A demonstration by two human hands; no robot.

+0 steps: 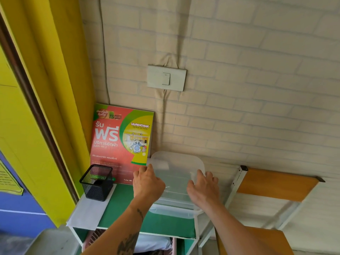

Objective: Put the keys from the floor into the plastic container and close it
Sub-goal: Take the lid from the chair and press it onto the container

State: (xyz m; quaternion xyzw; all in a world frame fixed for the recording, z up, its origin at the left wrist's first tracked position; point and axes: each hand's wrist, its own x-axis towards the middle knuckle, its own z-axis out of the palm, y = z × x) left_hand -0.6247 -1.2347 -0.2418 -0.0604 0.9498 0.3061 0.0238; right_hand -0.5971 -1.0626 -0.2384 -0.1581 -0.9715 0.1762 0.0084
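Note:
A clear plastic container (173, 208) stands on the green top of a small shelf unit (121, 208), against the brick-pattern wall. Its translucent lid (176, 168) is tilted up above the box, far edge raised toward the wall. My left hand (147, 183) grips the lid's left side and my right hand (202, 188) grips its right side. No keys show; the floor is out of view and the inside of the box is too hazy to read.
A black mesh pen holder (97, 183) stands on the shelf's left corner, on white paper. A red and green laundry poster (121, 142) leans on the wall behind. A light switch (166, 78) is above. A wooden folding shelf (276, 184) is at right.

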